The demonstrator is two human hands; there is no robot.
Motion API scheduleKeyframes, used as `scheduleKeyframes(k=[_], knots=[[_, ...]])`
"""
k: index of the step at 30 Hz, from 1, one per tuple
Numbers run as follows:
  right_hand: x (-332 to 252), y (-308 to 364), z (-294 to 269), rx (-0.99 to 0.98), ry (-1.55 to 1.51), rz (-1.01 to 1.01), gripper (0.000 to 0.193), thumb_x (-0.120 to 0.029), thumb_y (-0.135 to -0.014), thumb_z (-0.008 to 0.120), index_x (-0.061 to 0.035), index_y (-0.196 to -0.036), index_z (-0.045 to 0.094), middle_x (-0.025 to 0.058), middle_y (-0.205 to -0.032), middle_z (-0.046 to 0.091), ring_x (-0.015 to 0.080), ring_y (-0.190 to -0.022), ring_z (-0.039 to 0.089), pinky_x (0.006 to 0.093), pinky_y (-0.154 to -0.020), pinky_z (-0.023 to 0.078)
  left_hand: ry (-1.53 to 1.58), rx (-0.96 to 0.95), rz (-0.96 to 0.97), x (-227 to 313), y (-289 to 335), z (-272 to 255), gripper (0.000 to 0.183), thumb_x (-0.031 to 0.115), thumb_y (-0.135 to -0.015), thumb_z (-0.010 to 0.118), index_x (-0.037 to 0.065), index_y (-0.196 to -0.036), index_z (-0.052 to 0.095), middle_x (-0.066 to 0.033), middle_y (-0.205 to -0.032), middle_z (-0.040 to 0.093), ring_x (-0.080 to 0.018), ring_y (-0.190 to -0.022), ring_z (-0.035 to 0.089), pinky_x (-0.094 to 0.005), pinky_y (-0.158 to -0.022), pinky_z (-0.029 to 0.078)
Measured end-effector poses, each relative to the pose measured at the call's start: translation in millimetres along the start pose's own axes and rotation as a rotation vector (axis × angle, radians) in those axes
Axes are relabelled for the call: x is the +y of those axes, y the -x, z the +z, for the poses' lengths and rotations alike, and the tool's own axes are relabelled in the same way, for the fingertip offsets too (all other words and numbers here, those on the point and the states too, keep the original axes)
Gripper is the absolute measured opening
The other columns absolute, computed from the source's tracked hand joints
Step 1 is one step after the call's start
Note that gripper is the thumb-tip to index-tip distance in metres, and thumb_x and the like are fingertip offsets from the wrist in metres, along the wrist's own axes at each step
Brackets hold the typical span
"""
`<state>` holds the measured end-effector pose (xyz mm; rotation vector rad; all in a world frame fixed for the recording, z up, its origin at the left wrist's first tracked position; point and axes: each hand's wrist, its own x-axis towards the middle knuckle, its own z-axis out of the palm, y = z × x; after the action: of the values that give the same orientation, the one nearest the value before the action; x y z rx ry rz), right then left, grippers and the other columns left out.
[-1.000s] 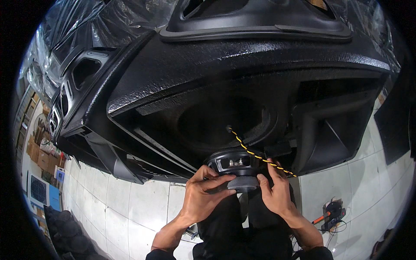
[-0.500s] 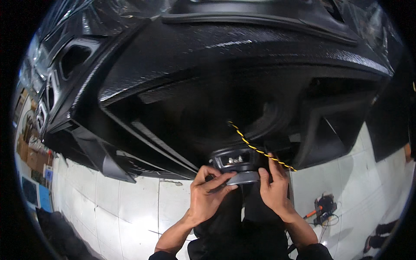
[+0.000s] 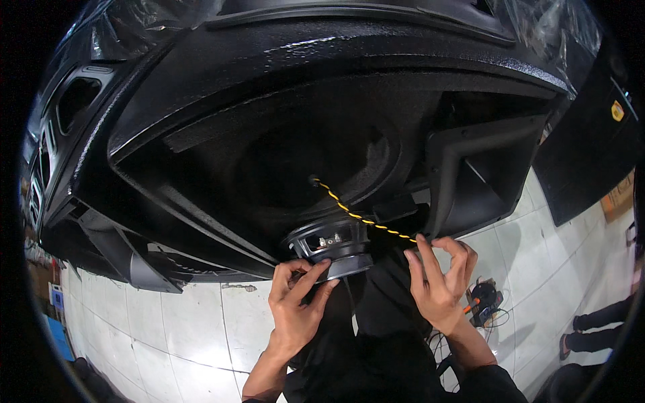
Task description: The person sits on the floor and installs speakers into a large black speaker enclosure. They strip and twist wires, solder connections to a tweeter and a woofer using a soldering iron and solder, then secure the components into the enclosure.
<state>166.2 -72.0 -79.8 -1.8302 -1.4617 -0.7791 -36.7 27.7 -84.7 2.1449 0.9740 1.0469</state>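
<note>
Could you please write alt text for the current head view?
A person's left hand grips a round black speaker driver, while the right hand is at a twisted yellow-and-black cable that emerges from a large black cabinet.

We see the white floor tiles (image 3: 195,322) brightly lit, with soft grey shadows to the right, while the black cabinet (image 3: 322,60) sinks into deep darkness inside its recess. White glare streaks its textured upper surface; plastic sheeting (image 3: 561,33) glints. We find the yellow-and-black wire (image 3: 363,220) reasonably crisp. Fisheye distortion bows straight edges toward the blackened rim.
</note>
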Motion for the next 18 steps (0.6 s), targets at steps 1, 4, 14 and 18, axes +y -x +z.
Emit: scheduleKeyframes(k=[1, 4, 14, 18], knots=[[1.9, 0.5, 2.6, 0.007, 0.027, -0.020, 0.023, -0.006, -0.078, 0.079, -0.0026, -0.100, 0.074, 0.0105, -0.104, 0.057, 0.0302, -0.095, 0.053, 0.0391, -0.079, 0.045, -0.001, 0.008, 0.016, 1.3, 0.6, -0.6, 0.042, -0.001, -0.073, 0.084, 0.007, -0.113, 0.075, -0.0080, -0.101, 0.056, -0.0177, -0.088, 0.059, -0.0272, -0.071, 0.052], [4.9, 2.1, 5.2, 0.031, 0.049, -0.057, 0.016, -0.003, -0.079, 0.078, -0.0005, -0.094, 0.071, 0.0111, -0.103, 0.058, 0.0305, -0.094, 0.053, 0.0395, -0.078, 0.045, 0.001, 0.011, -0.008, 1.5, 5.9, -2.2, 0.045, 0.003, -0.072, 0.085, 0.005, -0.115, 0.073, -0.0106, -0.106, 0.061, -0.0217, -0.095, 0.061, -0.0321, -0.079, 0.051], [-25.7, 26.9, -7.2, -0.217, -0.536, 0.370, 0.012, -0.003, -0.087, 0.072, 0.0017, -0.087, 0.061, 0.0159, -0.077, 0.061, 0.0324, -0.067, 0.060, 0.0376, -0.061, 0.045, -0.036, 0.077, 0.041, 3.1, 10.8, -1.8, 0.043, 0.002, -0.073, 0.084, 0.003, -0.114, 0.072, -0.0127, -0.106, 0.061, -0.0249, -0.092, 0.062, -0.0335, -0.078, 0.053], [-39.0, 30.4, -14.8, -0.247, -0.664, 0.409, 0.013, -0.004, -0.087, 0.072, 0.0019, -0.085, 0.061, 0.0151, -0.075, 0.061, 0.0284, -0.063, 0.061, 0.0346, -0.057, 0.045, -0.135, 0.201, 0.122, 15.9, 13.2, -7.9, 0.037, 0.001, -0.074, 0.082, 0.000, -0.110, 0.072, -0.0147, -0.101, 0.065, -0.0290, -0.094, 0.062, -0.0370, -0.083, 0.051]])
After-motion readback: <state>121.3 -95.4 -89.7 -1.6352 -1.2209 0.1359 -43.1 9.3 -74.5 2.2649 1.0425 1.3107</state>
